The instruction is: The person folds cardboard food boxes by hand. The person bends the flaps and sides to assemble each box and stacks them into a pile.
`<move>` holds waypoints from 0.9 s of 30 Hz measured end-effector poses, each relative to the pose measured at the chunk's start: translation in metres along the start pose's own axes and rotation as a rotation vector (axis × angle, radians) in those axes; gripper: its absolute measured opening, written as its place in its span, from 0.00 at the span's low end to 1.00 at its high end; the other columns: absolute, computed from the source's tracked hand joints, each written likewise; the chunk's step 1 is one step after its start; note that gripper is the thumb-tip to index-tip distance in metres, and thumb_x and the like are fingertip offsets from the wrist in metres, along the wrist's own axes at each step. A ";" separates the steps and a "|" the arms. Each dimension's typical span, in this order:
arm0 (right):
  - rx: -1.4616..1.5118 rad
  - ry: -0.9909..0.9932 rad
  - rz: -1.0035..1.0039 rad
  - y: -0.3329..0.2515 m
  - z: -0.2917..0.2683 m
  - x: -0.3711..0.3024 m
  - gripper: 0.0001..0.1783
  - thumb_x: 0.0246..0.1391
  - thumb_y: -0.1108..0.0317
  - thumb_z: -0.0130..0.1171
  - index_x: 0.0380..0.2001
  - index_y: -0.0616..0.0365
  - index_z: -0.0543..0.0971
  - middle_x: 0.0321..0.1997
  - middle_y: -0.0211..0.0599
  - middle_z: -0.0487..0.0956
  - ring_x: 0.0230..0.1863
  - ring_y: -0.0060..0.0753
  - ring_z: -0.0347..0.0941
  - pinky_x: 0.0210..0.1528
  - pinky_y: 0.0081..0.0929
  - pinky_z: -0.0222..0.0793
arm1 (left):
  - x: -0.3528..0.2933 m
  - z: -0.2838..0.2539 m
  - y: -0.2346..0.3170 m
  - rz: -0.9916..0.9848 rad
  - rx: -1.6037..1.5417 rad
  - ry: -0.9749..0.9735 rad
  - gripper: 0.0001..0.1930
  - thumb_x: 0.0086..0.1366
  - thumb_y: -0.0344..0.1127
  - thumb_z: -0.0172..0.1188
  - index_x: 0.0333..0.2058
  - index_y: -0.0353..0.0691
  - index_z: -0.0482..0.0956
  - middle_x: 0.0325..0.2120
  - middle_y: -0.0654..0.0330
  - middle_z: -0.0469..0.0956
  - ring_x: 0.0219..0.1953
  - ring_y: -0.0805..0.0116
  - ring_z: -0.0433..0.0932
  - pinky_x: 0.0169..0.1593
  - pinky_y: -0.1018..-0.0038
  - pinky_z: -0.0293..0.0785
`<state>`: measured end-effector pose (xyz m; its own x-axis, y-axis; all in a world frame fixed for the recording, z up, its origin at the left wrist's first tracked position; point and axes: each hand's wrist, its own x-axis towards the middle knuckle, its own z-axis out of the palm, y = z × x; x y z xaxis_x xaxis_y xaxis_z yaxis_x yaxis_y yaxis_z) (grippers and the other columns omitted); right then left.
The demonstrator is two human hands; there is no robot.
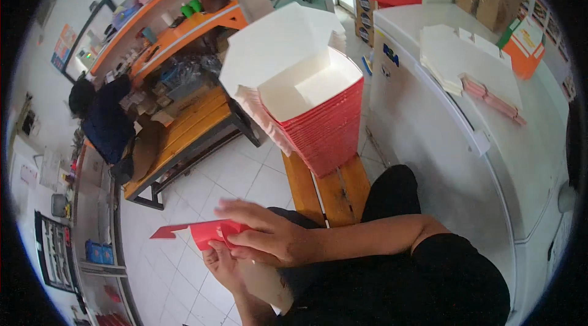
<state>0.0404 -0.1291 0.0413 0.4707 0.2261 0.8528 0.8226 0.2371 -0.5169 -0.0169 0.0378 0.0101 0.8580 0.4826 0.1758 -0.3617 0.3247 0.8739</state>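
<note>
While the left hand (pixel 220 263) pinches a curled red paperboard piece (pixel 207 233) above the tiled floor (pixel 211 186), the right hand (pixel 272 239) lays fingers against it, though whether they grip I cannot tell. Uneven pressure could crease it askew; a knock could topple the tall nested box stack (pixel 324 125) on the wooden desk (pixel 303 188).

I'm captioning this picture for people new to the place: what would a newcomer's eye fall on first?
Probably the tall stack of red boxes with white insides, standing on a slatted wooden bench just above centre. Next, the curved red card piece at lower centre-left, held by the left hand and touched by the right hand. Then the bulky white appliance filling the right side.
</note>
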 end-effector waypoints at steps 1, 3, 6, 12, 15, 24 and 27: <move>-0.103 -0.049 -0.001 0.002 -0.007 0.000 0.12 0.63 0.65 0.66 0.44 0.61 0.82 0.60 0.46 0.77 0.72 0.53 0.67 0.73 0.71 0.59 | 0.004 -0.011 -0.005 0.003 0.066 -0.050 0.14 0.80 0.39 0.54 0.54 0.34 0.76 0.45 0.53 0.85 0.44 0.67 0.85 0.46 0.74 0.82; -0.205 -0.229 -0.034 0.008 -0.011 -0.010 0.09 0.63 0.64 0.65 0.40 0.58 0.84 0.58 0.40 0.79 0.73 0.51 0.65 0.75 0.74 0.53 | 0.007 -0.007 0.002 -0.096 0.113 -0.126 0.13 0.80 0.37 0.55 0.54 0.34 0.76 0.46 0.53 0.84 0.43 0.67 0.85 0.45 0.75 0.82; -0.335 -0.254 -0.069 0.017 -0.016 -0.024 0.08 0.63 0.64 0.66 0.39 0.56 0.85 0.55 0.36 0.79 0.72 0.49 0.66 0.74 0.73 0.55 | 0.010 0.015 -0.020 -0.177 0.016 -0.014 0.14 0.80 0.37 0.54 0.55 0.34 0.75 0.47 0.54 0.84 0.43 0.67 0.85 0.45 0.73 0.82; -0.428 -0.123 0.087 0.037 -0.019 -0.027 0.22 0.55 0.65 0.74 0.48 0.58 0.75 0.62 0.49 0.73 0.65 0.52 0.72 0.64 0.48 0.72 | -0.009 0.028 -0.030 -0.260 -0.014 -0.102 0.19 0.76 0.31 0.59 0.62 0.34 0.72 0.53 0.53 0.82 0.50 0.64 0.83 0.52 0.68 0.81; -0.203 -0.269 0.159 0.042 -0.045 -0.010 0.40 0.56 0.60 0.74 0.66 0.49 0.62 0.73 0.52 0.62 0.70 0.60 0.64 0.69 0.61 0.63 | 0.011 0.018 -0.008 -0.371 0.488 -0.366 0.18 0.71 0.24 0.62 0.59 0.31 0.76 0.45 0.54 0.86 0.44 0.66 0.85 0.49 0.69 0.81; -0.062 -0.633 0.383 0.074 -0.037 -0.028 0.17 0.63 0.67 0.64 0.53 0.52 0.73 0.50 0.41 0.78 0.59 0.47 0.75 0.63 0.48 0.67 | 0.002 -0.009 -0.006 -0.171 0.808 -0.318 0.05 0.66 0.17 0.63 0.39 0.30 0.82 0.33 0.55 0.86 0.39 0.71 0.84 0.43 0.75 0.78; -0.104 -0.420 0.393 0.076 -0.048 -0.027 0.21 0.65 0.62 0.64 0.59 0.52 0.77 0.54 0.41 0.79 0.59 0.45 0.75 0.62 0.47 0.67 | -0.010 -0.004 -0.026 -0.047 0.797 -0.199 0.02 0.65 0.18 0.67 0.35 0.29 0.83 0.33 0.57 0.85 0.36 0.74 0.80 0.43 0.75 0.76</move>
<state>0.1058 -0.1620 -0.0176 0.5973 0.6385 0.4853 0.6489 -0.0292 -0.7603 -0.0177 0.0278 -0.0164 0.9416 0.3051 0.1423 -0.0205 -0.3698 0.9289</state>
